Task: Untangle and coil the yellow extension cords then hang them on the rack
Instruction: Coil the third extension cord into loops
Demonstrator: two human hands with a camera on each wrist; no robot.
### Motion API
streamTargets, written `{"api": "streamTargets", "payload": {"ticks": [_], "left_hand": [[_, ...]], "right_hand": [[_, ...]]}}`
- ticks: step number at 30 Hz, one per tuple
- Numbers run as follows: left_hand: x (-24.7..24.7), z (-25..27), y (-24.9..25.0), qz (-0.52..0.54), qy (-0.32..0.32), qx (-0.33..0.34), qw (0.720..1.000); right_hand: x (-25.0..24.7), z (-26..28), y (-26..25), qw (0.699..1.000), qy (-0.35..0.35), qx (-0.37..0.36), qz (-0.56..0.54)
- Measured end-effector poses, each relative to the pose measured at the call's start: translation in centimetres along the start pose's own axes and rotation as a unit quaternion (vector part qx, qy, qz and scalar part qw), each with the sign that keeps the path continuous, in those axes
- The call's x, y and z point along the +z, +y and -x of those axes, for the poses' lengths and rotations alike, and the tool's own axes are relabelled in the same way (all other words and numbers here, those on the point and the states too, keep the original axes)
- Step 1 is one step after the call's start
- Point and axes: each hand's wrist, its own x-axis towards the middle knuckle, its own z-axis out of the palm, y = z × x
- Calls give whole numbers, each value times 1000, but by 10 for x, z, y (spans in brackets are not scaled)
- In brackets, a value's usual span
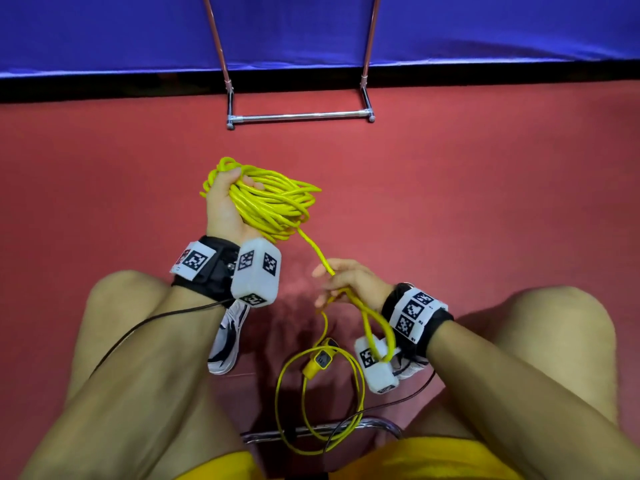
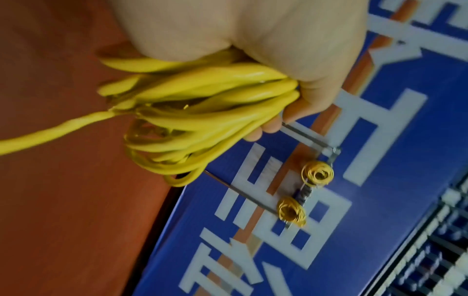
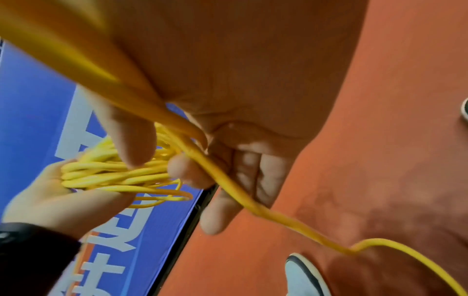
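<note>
Red flooring lies beneath us as our left hand (image 1: pixel 221 202) clamps the yellow coil (image 1: pixel 273 206) to keep its loops together, our right hand (image 1: pixel 349 282) loosely curls around the free cord (image 1: pixel 313 249) to feed slack, the rack (image 1: pixel 299 116) ahead.

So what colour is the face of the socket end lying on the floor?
Black, set in a yellow body; the socket end shows best in the head view.

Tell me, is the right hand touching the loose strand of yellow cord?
Touching. The right wrist view shows the loose strand running across the right hand, pinched by its fingers.
</note>
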Motion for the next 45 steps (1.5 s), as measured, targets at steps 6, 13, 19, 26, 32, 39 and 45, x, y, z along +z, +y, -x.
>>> {"api": "streamTargets", "payload": {"ticks": [6,13,19,26,32,39,45], "left_hand": [[-6,-14,-5,-244,59,191,949],[-42,-31,-6,-624,76,281,725],[-59,-31,-4,-764,-47,206,610],[-49,13,-38,-611,-207,-132,752],[-45,26,-41,-512,-282,-234,777],[-36,38,-34,-567,-320,-178,737],[-31,42,-26,-486,-291,-140,812]], "right_hand": [[8,14,-2,996,-34,55,-66],[15,46,-24,980,-23,-123,153],[-8,53,-57,907,164,-288,262],[-33,28,-76,830,358,-328,274],[-45,21,-74,814,401,-312,280],[-63,12,-68,825,418,-230,303],[-47,2,-49,741,317,-325,496]]}}
